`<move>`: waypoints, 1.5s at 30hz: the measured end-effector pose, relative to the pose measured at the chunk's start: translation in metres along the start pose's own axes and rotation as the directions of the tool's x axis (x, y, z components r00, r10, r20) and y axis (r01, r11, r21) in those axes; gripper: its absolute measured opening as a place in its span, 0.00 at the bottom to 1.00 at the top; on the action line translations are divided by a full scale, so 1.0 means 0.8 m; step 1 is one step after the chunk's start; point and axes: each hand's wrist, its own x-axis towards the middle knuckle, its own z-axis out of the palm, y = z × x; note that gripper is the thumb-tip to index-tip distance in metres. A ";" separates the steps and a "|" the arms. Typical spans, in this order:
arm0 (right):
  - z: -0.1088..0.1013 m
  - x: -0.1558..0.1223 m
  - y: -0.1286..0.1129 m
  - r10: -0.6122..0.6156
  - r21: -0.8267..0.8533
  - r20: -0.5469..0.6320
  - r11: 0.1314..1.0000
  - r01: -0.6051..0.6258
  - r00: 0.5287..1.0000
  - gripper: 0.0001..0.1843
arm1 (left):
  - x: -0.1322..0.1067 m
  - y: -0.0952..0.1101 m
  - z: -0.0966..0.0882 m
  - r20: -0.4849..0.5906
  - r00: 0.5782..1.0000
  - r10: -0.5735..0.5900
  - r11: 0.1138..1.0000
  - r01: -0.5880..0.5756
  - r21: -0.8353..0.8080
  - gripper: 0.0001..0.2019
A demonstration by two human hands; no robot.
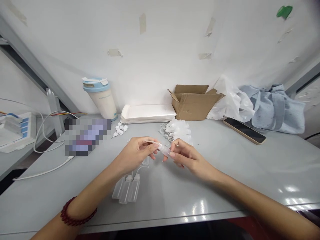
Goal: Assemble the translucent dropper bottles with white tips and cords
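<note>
My left hand [136, 151] and my right hand [185, 155] meet above the grey table [225, 173], both pinching one small clear plastic bottle [164, 149] held sideways between them. The left fingers close on its cap end, the right fingers on its body. Below my left forearm lie three similar clear bottles [127, 188] side by side. Behind my hands sits a pile of more clear bottles [178, 130]. A few small white caps [120, 129] lie to the left of that pile. A dark red bead bracelet [75, 216] circles my left wrist.
At the back stand a cup with a blue lid [101, 98], a stack of white trays [147, 113], an open cardboard box [193, 101], a plastic bag [230, 100] and blue cloth [275, 108]. A phone [243, 130] lies right. White cables [50, 143] run left.
</note>
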 end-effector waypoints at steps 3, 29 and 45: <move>0.001 -0.003 0.003 -0.021 -0.125 -0.017 0.992 0.019 1.000 0.07 | 0.000 0.001 0.001 0.053 0.999 -0.012 1.000 0.013 -0.016 0.13; -0.002 -0.003 0.004 0.137 0.126 -0.018 0.983 -0.134 0.990 0.16 | -0.011 0.008 0.024 0.030 0.998 0.051 0.998 -0.051 0.024 0.09; 0.002 -0.005 0.022 -0.288 -0.726 -0.062 0.670 0.155 0.956 0.08 | -0.006 0.004 0.014 0.022 1.000 -0.020 0.999 0.021 -0.044 0.13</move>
